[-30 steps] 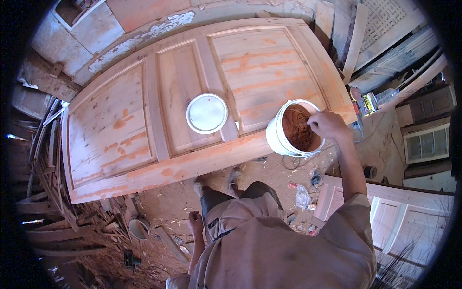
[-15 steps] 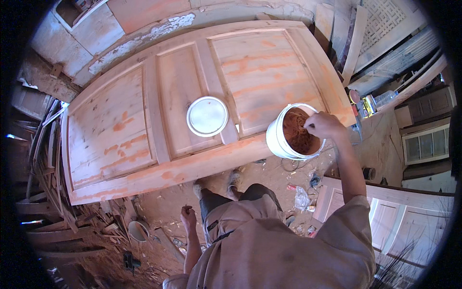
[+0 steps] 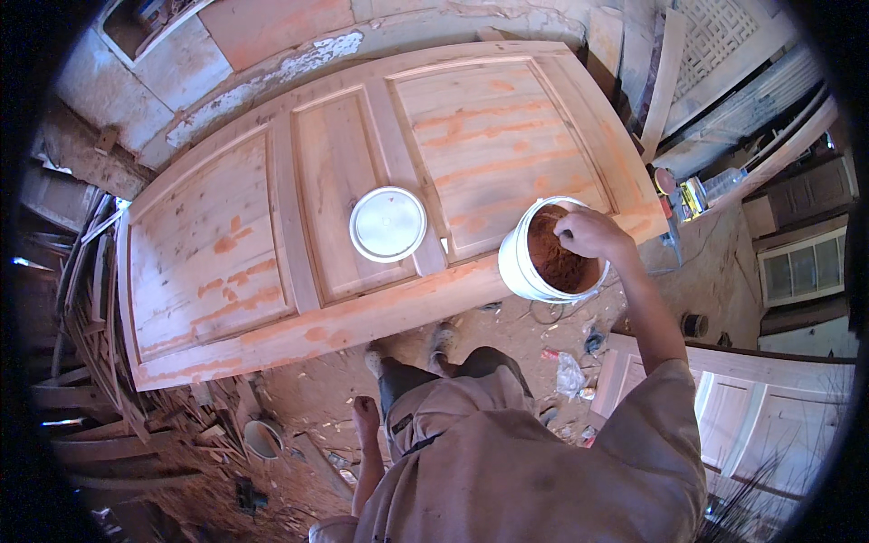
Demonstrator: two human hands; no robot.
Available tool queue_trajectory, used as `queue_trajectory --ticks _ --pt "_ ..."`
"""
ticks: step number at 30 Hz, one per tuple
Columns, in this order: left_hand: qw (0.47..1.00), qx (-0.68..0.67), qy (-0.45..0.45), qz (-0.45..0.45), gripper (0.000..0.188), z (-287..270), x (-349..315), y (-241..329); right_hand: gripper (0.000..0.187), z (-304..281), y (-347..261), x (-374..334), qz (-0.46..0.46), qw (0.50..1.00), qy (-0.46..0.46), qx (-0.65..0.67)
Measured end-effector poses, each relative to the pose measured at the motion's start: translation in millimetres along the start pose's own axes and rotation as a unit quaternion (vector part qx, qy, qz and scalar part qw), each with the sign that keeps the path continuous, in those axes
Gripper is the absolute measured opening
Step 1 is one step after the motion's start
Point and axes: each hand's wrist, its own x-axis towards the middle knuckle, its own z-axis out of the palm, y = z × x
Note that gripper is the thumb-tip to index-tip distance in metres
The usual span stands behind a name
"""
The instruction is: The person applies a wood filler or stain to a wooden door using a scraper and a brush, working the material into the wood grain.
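Note:
A white bucket (image 3: pixel 514 262) stands at the near right edge of a large panelled wooden door (image 3: pixel 226 348) lying flat. Inside it is reddish-brown, crumbly-looking material (image 3: pixel 559 261). Over the bucket's mouth, my right hand (image 3: pixel 593 235) is closed with its fingertips down at this material; whatever they grip is hidden. My left hand (image 3: pixel 367 416) hangs low beside my leg, its fingers curled, and I cannot see if anything is in them. A round white lid (image 3: pixel 388 223) rests on the middle of the door. Orange smears mark the door's panels and near rail.
Scrap wood (image 3: pixel 95 317) is piled at the left, near a pale round container (image 3: pixel 263 438) on the floor. A plastic bag (image 3: pixel 569 375) and litter lie below the bucket. Another panelled door (image 3: pixel 724 407) is at the lower right. A plastic bottle (image 3: pixel 724 184) lies beyond the right edge.
My right hand has shifted slightly left and up over the bucket's mouth. My left hand has moved a little right and down, its fingers now more curled.

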Motion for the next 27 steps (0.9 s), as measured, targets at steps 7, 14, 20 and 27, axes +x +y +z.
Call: queue_trajectory --ticks 7,14,20,27 --pt "0.999 -0.026 0.024 -0.018 0.016 -4 1 5 0.021 -41 9 -40 -0.049 0.993 -0.037 0.096" --pt "0.998 -0.011 0.000 -0.063 0.022 -4 0 19 0.019 -26 21 -86 0.108 0.906 -0.083 0.400" --pt "0.999 0.039 -0.019 0.002 0.022 1 18 18 0.019 20 32 -99 0.066 0.927 0.125 0.348" --pt "0.995 0.043 -0.046 0.078 0.022 -4 42 19 0.010 25 -9 -21 0.148 0.972 0.180 0.007"
